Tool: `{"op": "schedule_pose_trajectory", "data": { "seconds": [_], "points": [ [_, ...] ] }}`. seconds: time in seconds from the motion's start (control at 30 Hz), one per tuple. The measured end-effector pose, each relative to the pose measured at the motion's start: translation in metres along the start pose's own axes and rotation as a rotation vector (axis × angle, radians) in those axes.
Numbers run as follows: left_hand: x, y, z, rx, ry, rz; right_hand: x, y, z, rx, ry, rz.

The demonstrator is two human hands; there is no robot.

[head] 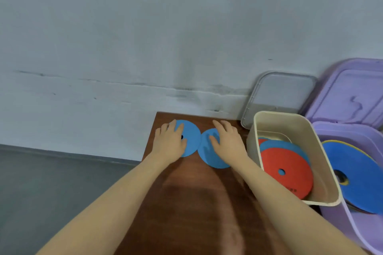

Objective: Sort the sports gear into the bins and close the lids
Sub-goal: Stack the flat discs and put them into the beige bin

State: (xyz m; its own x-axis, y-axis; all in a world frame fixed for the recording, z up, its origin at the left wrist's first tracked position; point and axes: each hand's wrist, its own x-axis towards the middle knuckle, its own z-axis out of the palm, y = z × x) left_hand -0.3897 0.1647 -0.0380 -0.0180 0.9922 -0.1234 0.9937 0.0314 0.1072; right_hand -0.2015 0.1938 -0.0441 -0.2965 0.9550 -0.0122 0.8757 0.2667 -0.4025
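Both forearms reach up from the six o'clock edge across the brown desk, each ending on a flat blue disc near the far end. Left hand lies with fingers spread and nearly straight on the left blue disc, covering its eleven-to-seven o'clock side; nothing is curled round the edge, so it presses rather than grips. Right hand rests likewise, fingers relaxed, on the right blue disc, whose rim meets the first disc at about its nine o'clock. Flat palms on thin discs suggest, I judge, that they are to be slid toward an edge or each other, since such flat pieces are hard to pinch straight off a surface.

At three o'clock from the hands stands the cream bin, holding a red disc leaned over blue ones. Beyond it, further toward three o'clock, the purple bin holds a larger blue disc. Grey lid and purple lid lean on the wall behind, both off, leaving the mouths clear for dropping.
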Motion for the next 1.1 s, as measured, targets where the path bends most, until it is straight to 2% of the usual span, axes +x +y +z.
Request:
{"op": "schedule_pose_trajectory", "data": {
  "seconds": [0.17,0.3,0.37,0.5,0.77,0.83,0.9,0.97,1.03,1.1],
  "points": [
    [0.026,-0.030,0.037,-0.062,-0.197,-0.091,0.019,0.010,0.044,-0.012,-0.236,0.369],
    [0.045,-0.037,0.064,-0.080,-0.259,-0.127,0.019,0.017,0.078,-0.056,-0.293,0.541],
    [0.051,-0.040,0.075,-0.087,-0.247,-0.124,0.019,0.016,0.090,-0.079,-0.281,0.565],
    [0.049,-0.047,0.087,-0.118,-0.177,-0.083,0.020,0.010,0.099,-0.025,-0.146,0.583],
    [0.022,-0.038,0.085,-0.379,-0.153,0.038,0.009,-0.015,0.114,0.170,0.056,0.362],
    [0.016,-0.033,0.086,-0.384,-0.166,0.066,0.004,-0.013,0.113,0.152,0.095,0.349],
    [0.013,-0.031,0.086,-0.339,-0.173,0.042,0.002,-0.008,0.109,0.098,0.089,0.459],
    [0.013,-0.027,0.088,-0.280,-0.192,0.034,0.002,-0.002,0.106,0.066,0.014,0.552],
    [0.014,-0.024,0.090,-0.251,-0.210,0.041,0.005,0.003,0.103,0.080,-0.037,0.541],
    [0.016,-0.025,0.090,-0.275,-0.212,0.040,0.009,0.006,0.101,0.161,-0.015,0.538]
  ]
}}
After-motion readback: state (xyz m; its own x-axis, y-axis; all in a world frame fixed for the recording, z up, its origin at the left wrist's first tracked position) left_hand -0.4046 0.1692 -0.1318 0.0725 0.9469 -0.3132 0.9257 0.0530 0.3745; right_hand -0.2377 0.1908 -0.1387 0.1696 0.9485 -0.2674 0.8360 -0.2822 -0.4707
